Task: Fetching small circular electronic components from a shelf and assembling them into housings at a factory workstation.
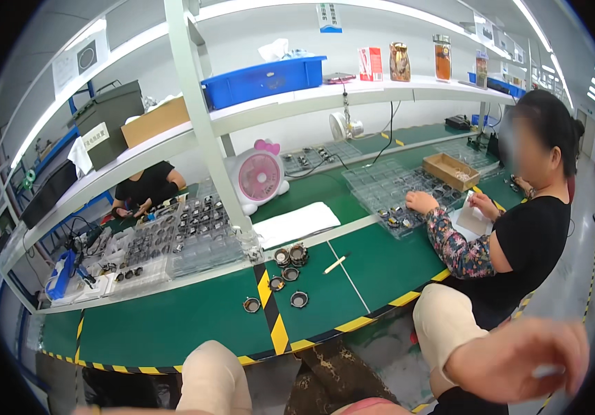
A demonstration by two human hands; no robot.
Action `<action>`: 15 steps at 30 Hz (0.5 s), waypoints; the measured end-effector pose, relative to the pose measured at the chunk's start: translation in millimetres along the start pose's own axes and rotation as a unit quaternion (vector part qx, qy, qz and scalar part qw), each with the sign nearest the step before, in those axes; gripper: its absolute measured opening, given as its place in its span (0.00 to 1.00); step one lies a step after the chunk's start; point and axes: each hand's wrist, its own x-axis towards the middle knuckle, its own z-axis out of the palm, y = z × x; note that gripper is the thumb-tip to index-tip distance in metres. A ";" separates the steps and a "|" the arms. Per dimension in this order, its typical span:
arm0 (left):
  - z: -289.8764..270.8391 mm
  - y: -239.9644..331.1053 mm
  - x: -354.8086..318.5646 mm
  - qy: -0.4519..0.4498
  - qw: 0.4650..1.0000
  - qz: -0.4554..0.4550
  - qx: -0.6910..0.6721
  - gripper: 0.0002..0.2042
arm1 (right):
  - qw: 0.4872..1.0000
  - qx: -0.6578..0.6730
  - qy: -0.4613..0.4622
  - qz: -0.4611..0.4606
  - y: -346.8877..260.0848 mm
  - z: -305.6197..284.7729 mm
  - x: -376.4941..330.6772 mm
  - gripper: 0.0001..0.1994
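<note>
My right hand [522, 360] is raised close to the camera at the lower right, blurred, its fingers bent. A small pale patch shows among them, and I cannot make out whether it is a held thing or a gap. Of my left arm, a beige sleeve [214, 380] shows at the lower edge. Only a strip of skin shows beside it, and the fingers of my left hand are hidden. Ahead on the green bench [173, 311] lie several small dark round parts [299, 299], some stacked, and a thin pale stick [335, 264]. Neither hand touches them.
A co-worker [533, 228] sits at the right, hands over clear compartment trays [401, 194]. Another person [147, 187] works behind the shelf post [204, 111]. A pink-and-white fan [259, 176], a folded white cloth [297, 225] and trays of parts [200, 221] stand on the bench.
</note>
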 end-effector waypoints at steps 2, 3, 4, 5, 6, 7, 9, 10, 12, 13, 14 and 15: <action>-10.9 -2.6 2.0 0.043 0.980 -0.193 0.003 0.16 | 0.978 -0.064 -0.008 0.200 10.7 -12.6 -7.8 0.04; -14.8 -5.1 -0.9 0.060 0.965 -0.256 0.025 0.16 | 0.946 -0.137 -0.009 0.292 20.7 -8.2 -10.1 0.04; -19.2 -7.5 -2.6 0.055 0.954 -0.293 0.030 0.16 | 0.891 -0.177 -0.026 0.418 21.0 -10.4 -4.4 0.04; -16.7 -16.5 -4.0 0.050 0.940 -0.336 0.027 0.16 | 0.873 -0.142 -0.013 0.467 21.3 -13.9 -7.3 0.04; -7.0 -27.4 -8.5 0.121 0.936 -0.323 0.073 0.13 | 0.848 -0.084 -0.078 0.517 26.4 -27.1 -14.0 0.05; -11.9 -30.0 -11.3 0.124 0.934 -0.328 0.069 0.13 | 0.786 -0.021 -0.173 0.594 33.2 -42.7 -4.7 0.08; -16.2 -17.9 -6.3 0.046 0.944 -0.316 0.084 0.22 | 0.687 -0.185 -0.161 0.684 50.4 -10.4 -12.9 0.10; -26.9 -7.6 -2.8 0.021 0.940 -0.312 0.138 0.22 | 0.476 -0.042 0.161 0.863 76.0 13.5 -1.1 0.14; -33.7 -9.9 -4.7 0.031 0.936 -0.315 0.152 0.22 | 0.588 -0.073 -0.046 0.804 72.9 -3.3 -8.7 0.15; -39.6 -3.6 -3.0 0.034 0.929 -0.327 0.170 0.22 | 0.513 -0.062 0.136 0.845 80.7 14.0 -10.1 0.14; -38.3 -13.9 -7.5 0.037 0.927 -0.351 0.125 0.23 | 0.598 -0.163 -0.312 0.720 65.0 -10.6 13.3 0.15; -49.5 -12.1 -9.2 0.039 0.922 -0.364 0.126 0.24 | 0.548 -0.053 0.115 0.827 70.3 11.8 -6.6 0.15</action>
